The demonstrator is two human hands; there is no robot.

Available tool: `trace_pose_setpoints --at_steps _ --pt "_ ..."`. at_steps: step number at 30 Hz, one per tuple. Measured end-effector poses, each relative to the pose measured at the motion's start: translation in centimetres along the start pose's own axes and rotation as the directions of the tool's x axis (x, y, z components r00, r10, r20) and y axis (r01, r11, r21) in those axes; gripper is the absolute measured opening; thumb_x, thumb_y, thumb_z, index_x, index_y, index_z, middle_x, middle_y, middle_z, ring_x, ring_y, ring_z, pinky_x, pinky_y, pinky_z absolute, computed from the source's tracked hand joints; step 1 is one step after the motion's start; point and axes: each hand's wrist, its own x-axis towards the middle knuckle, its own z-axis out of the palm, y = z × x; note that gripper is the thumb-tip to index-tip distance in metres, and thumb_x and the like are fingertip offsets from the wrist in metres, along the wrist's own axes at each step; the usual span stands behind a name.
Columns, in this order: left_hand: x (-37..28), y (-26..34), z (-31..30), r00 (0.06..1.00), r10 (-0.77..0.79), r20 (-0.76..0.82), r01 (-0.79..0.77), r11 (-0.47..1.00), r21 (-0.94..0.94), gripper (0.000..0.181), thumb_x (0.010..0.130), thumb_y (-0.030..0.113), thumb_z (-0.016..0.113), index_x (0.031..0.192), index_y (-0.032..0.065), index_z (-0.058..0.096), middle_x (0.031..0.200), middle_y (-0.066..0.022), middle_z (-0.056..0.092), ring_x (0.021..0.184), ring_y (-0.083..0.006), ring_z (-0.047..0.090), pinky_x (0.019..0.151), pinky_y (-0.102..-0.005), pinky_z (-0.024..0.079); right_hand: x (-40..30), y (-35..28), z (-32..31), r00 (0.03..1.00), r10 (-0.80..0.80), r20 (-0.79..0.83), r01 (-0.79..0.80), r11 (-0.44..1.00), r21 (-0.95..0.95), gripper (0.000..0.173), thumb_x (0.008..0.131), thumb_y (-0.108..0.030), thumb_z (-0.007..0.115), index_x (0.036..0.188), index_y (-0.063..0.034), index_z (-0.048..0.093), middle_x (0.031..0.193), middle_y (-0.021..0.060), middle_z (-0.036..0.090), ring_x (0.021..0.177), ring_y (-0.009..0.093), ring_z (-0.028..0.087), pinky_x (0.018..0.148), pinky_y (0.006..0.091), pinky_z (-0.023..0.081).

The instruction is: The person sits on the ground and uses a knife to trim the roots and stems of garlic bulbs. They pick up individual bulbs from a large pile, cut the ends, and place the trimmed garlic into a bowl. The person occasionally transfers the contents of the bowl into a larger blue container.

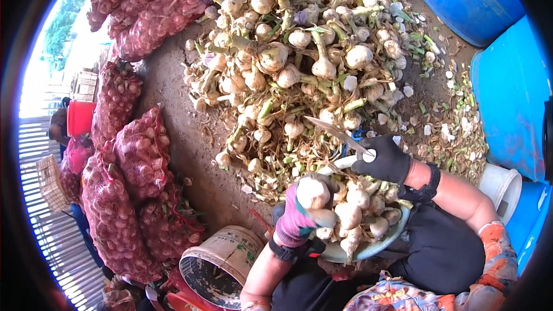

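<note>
My left hand (304, 211), in a pink, purple and green knit glove, grips a garlic bulb (313, 191) above the left side of a basin. In a black glove, my right hand (384, 160) is closed around a knife (335, 131), its blade pointing up and left; a white round piece lies against the blade near the fingers. The pale green basin (376, 248) sits at my lap with several garlic bulbs (349, 215) in it. Beyond it spreads a large heap of garlic with stalks (274, 57), dry leaves and cut pieces.
Red mesh sacks of garlic (113, 216) stand along the left. An empty-looking plastic bucket (224, 259) lies tipped near my left forearm. Blue drums (507, 95) and a white bucket (499, 185) line the right. Another person (58, 125) is at the far left, beside a red container (80, 118).
</note>
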Motion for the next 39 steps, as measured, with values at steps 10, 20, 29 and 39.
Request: trace_pose_setpoints --at_steps 10,20,29,39 --pt "-0.6 -1.3 1.3 0.997 0.067 -0.044 -0.077 0.655 -0.752 0.038 0.088 0.029 0.054 0.116 0.0030 0.049 0.102 -0.0107 0.059 0.105 -0.0271 0.055 0.096 -0.0434 0.039 -1.6 -3.8 2.6 0.954 0.188 0.234 -0.284 0.817 0.502 0.028 0.067 -0.006 0.074 0.093 -0.0038 0.064 0.081 -0.0006 0.063 0.076 0.007 0.057 0.068 0.0238 0.049" --pt "-1.0 -1.6 -2.1 0.917 -0.385 0.106 0.398 0.904 -0.159 0.013 0.080 0.005 0.063 0.070 0.0022 0.055 0.057 -0.0012 0.053 0.054 -0.0122 0.056 0.053 -0.0250 0.045 0.3 -2.0 0.0 0.984 0.020 0.178 -0.073 0.954 0.292 0.026 0.062 -0.013 0.076 0.081 -0.0043 0.061 0.069 0.0018 0.058 0.065 0.009 0.053 0.062 0.0275 0.044" --pt "-1.2 -1.6 -2.1 0.948 -0.217 -0.234 0.181 0.969 -0.165 0.013 0.081 0.007 0.064 0.073 0.0040 0.054 0.070 -0.0088 0.063 0.056 -0.0140 0.059 0.053 -0.0243 0.047 0.1 -2.0 2.2 0.898 0.224 0.378 -0.231 0.973 -0.028 0.029 0.070 -0.025 0.066 0.088 -0.0016 0.064 0.070 0.0156 0.062 0.065 0.023 0.062 0.059 0.0324 0.047" --pt "-1.6 -0.7 -2.8 0.715 0.175 0.677 -0.291 0.955 0.060 0.060 0.069 0.036 0.077 0.112 -0.0020 0.058 0.111 -0.0129 0.059 0.101 -0.0228 0.056 0.094 -0.0369 0.040 0.1 3.2 2.9 0.902 0.284 0.326 -0.286 0.957 -0.042 0.039 0.062 -0.022 0.070 0.091 0.0033 0.063 0.072 0.0149 0.065 0.067 0.019 0.062 0.065 0.0320 0.049"
